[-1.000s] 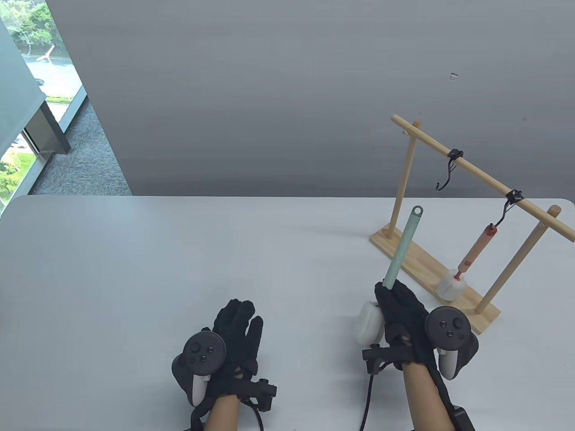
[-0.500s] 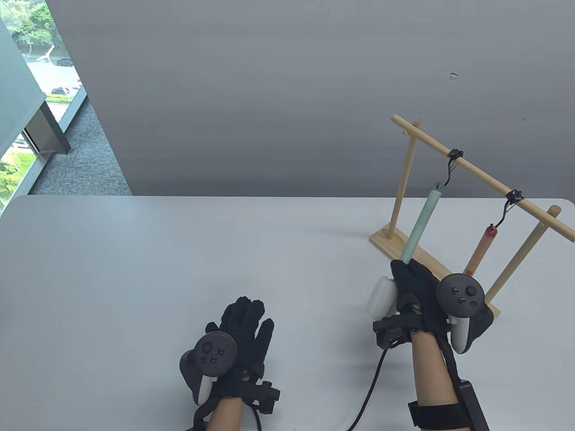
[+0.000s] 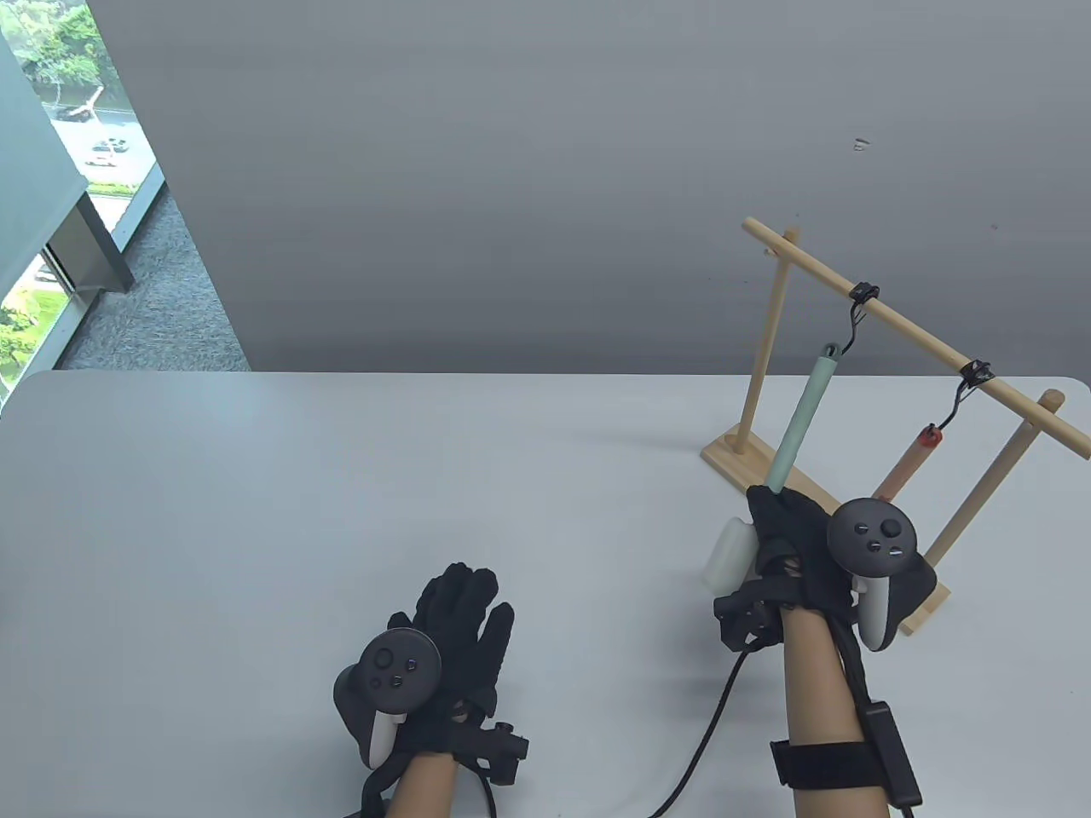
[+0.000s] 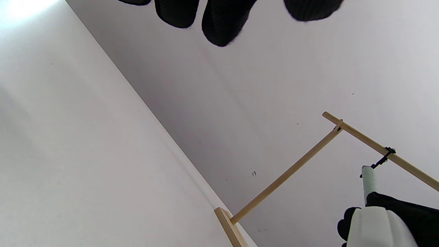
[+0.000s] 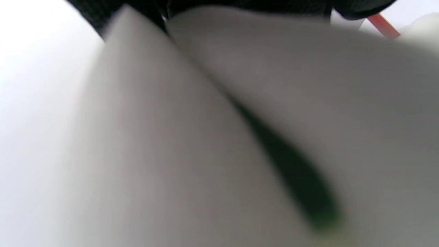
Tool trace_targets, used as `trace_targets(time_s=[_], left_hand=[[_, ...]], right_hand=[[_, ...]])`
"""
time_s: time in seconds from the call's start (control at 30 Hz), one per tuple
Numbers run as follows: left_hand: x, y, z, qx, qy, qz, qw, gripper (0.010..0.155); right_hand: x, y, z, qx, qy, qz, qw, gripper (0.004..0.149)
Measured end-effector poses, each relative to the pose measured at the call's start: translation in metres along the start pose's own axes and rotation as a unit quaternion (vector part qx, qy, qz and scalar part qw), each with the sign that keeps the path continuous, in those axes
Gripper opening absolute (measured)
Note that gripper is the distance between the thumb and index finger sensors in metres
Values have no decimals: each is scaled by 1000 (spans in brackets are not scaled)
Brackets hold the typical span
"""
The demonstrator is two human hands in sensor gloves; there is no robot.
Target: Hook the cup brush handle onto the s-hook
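My right hand [image 3: 788, 532] grips the lower end of the mint-green cup brush handle [image 3: 801, 417], with the white sponge head [image 3: 727, 555] sticking out to its left. The handle's top loop sits at the left black s-hook [image 3: 852, 328] hanging from the wooden rail [image 3: 912, 334]. The handle [image 4: 369, 181] and sponge [image 4: 374, 228] also show in the left wrist view. The right wrist view is filled by the blurred white sponge [image 5: 219, 137]. My left hand [image 3: 464, 630] rests flat on the table, fingers spread, holding nothing.
A wooden rack with base [image 3: 759, 490] and two posts stands at the table's right. A second brush with an orange handle [image 3: 903, 467] hangs from the right s-hook [image 3: 959, 400]. The white table [image 3: 341, 511] ends at a grey wall behind.
My right hand lifted the green brush up and to the right, bringing its loop from above the table to the left s-hook. In the last half second it barely moved. My left hand shifted slightly.
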State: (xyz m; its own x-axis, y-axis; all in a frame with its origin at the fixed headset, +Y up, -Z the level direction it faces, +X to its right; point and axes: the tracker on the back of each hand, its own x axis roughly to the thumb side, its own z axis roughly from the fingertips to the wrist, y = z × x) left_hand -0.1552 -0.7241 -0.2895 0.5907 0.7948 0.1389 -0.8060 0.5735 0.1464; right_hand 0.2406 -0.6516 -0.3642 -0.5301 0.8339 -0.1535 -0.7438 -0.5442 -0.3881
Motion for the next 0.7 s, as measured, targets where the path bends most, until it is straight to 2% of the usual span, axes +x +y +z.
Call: trace_targets(time_s=[0.53, 0.7], left_hand=[[-8, 1, 3, -10, 22, -10, 1000, 64], [-6, -2, 3, -18, 16, -22, 999, 64]], right_hand=[[-33, -4, 11, -18, 8, -9, 1000, 47], [-35, -4, 18, -21, -7, -14, 1000, 45]])
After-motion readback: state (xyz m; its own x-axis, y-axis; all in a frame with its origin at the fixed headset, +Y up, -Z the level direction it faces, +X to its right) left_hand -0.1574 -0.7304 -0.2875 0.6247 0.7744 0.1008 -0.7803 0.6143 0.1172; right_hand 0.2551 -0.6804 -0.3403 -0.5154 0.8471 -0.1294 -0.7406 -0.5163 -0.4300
